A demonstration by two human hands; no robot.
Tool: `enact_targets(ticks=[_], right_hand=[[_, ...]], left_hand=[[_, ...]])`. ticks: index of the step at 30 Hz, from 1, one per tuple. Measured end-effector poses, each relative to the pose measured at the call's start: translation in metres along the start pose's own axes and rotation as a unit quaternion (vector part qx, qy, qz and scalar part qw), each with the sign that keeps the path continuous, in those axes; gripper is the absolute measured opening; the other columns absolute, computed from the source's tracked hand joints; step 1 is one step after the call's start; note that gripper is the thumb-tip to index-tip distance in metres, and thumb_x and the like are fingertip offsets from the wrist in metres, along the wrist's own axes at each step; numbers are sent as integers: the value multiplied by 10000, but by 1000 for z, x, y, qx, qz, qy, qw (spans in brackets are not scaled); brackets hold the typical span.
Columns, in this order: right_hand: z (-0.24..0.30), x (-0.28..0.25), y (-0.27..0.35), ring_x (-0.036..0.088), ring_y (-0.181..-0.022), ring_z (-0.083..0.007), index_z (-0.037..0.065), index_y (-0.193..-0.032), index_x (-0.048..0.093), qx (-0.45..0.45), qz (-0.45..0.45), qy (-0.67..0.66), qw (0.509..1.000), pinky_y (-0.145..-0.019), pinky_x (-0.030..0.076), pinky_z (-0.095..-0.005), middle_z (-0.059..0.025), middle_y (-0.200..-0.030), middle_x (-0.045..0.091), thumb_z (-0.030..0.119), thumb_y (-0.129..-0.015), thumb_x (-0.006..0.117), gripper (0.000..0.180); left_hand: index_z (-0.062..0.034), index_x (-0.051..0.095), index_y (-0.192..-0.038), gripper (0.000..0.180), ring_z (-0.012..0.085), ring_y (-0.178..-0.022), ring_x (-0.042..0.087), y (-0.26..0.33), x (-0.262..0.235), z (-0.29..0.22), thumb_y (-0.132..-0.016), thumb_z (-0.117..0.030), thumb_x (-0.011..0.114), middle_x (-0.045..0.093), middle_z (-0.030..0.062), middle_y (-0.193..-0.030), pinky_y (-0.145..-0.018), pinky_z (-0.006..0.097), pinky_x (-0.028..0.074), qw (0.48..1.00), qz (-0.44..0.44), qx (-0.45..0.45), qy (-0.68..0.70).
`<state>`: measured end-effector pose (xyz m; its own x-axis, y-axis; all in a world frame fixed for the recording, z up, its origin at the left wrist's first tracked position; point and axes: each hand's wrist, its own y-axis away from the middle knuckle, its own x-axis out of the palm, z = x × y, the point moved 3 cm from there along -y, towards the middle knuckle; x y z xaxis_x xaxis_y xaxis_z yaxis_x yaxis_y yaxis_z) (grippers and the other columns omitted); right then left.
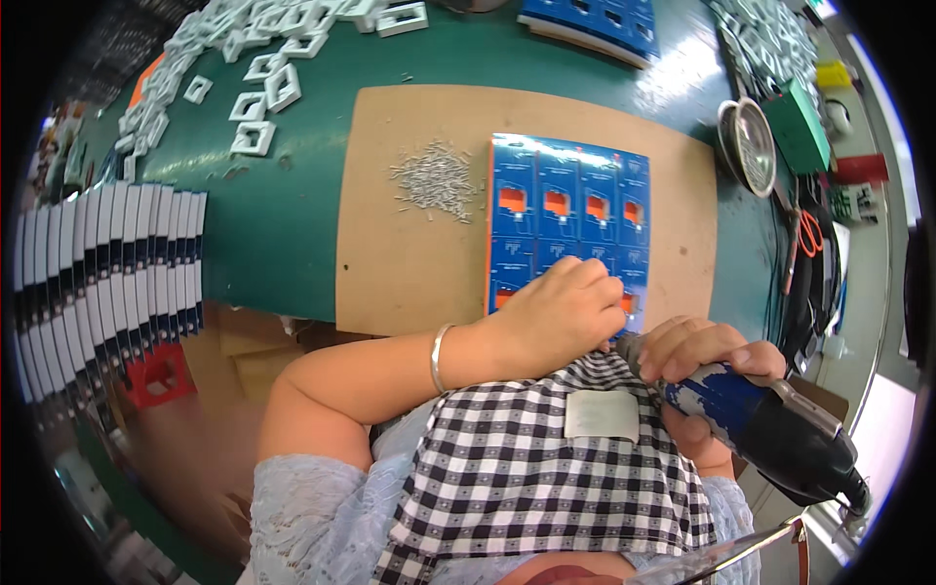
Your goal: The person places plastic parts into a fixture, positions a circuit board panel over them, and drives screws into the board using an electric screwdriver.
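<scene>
Blue printed panel [567, 161]: on the brown board [419, 283]; a slipping power tool [799, 453] could scuff it.
Left hand [570, 312]: over its near edge (can't tell what you pinch); nicks possible, tool close by.
Right hand [704, 353]: wrapped round your tool.

Room to pass lies over the brown board [682, 234] right of the blue cards [561, 229], and over the green worktop [268, 229] left of the board. Metal pins [436, 182] block a low path left of the cards; the left hand [565, 312] and a power tool [751, 419] obstruct the near side.
</scene>
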<state>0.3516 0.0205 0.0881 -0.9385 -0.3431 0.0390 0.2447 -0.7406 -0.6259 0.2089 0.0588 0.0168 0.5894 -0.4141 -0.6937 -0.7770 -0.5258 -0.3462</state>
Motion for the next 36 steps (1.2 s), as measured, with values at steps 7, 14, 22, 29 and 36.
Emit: enact_targets(ticks=[7, 14, 22, 29, 36], right_hand=[[2, 6, 3, 623, -734, -270, 153, -1281, 328, 91, -64, 29, 993, -667, 518, -440, -108, -839, 606, 280, -776, 812, 711], [-13, -15, 7, 601, -683, -235, 152, -1295, 358, 67, -131, -62, 987, -647, 505, -395, -68, -774, 566, 379, -829, 741, 645], [-11, -58, 20, 504, -589, -150, 82, -1345, 379, 6, -354, -170, 920, -561, 443, -300, -34, -775, 469, 435, -830, 599, 662], [-12, -48, 19, 507, -577, -160, 86, -1352, 366, 27, -316, -116, 941, -553, 453, -319, -43, -775, 465, 448, -824, 596, 680], [-6, -39, 19, 530, -594, -199, 91, -1366, 338, 0, -319, -112, 941, -583, 481, -361, -69, -790, 498, 452, -844, 574, 677]], left_hand=[[-99, 617, -839, 207, 206, -958, 493, 3, 2, 1, -719, -236, 714, 529, 25, -944, -840, 354, 407, 999, -33, 11, -3], [-100, 629, -853, 219, 209, -956, 497, 4, 0, 0, -711, -230, 732, 540, 23, -942, -843, 356, 410, 1000, -22, -3, -12], [-117, 658, -877, 188, 254, -950, 563, 40, -68, 16, -716, -139, 755, 611, 36, -949, -859, 376, 422, 976, -187, -29, -107], [-130, 652, -878, 149, 253, -841, 549, 104, -104, 73, -751, -138, 729, 600, 18, -827, -748, 391, 393, 894, -209, -302, -258], [-87, 628, -857, 109, 281, -819, 582, 86, -101, 60, -771, -71, 692, 620, 65, -852, -709, 412, 453, 922, -186, -280, -190]])
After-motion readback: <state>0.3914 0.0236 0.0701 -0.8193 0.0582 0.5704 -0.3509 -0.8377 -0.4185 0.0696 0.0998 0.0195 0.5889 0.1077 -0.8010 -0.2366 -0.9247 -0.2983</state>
